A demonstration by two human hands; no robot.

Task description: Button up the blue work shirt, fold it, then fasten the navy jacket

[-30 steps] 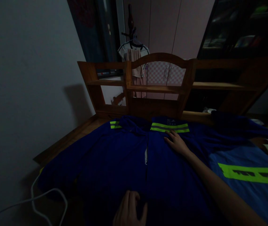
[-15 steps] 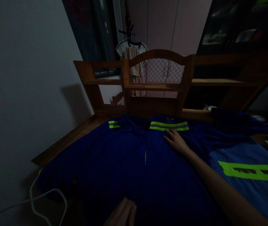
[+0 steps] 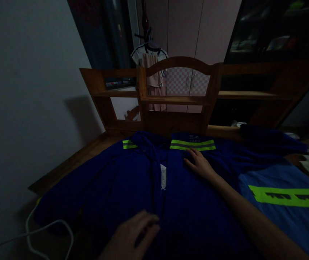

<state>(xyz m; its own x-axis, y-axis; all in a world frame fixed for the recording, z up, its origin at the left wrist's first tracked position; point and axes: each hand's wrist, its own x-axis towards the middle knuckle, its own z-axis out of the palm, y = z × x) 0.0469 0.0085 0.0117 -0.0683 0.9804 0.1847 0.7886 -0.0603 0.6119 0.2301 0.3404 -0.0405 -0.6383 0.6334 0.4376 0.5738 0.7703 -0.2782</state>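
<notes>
A dark blue work jacket (image 3: 116, 173) with yellow-green reflective strips is spread out in front of me. Its front parts near the middle, where a white label (image 3: 163, 177) shows inside. My right hand (image 3: 199, 164) lies on the right chest panel, fingers spread, with the tips just below the chest strip (image 3: 192, 145). Low in the view, my left hand (image 3: 134, 233) is slightly blurred; its thumb and fingers come together at the edge of the left front panel, pinching the cloth.
A wooden headboard with shelves (image 3: 176, 99) stands behind the jacket. At right lies a lighter blue garment (image 3: 273, 177) with a yellow-green strip. A white cable (image 3: 48, 225) curls at lower left beside the wall (image 3: 35, 108). Clothes (image 3: 150, 57) hang on a rack beyond.
My left hand has come further up into view. The jacket's front, closed along the zipper before, now gapes and shows the white label. My right hand stays on the chest panel.
</notes>
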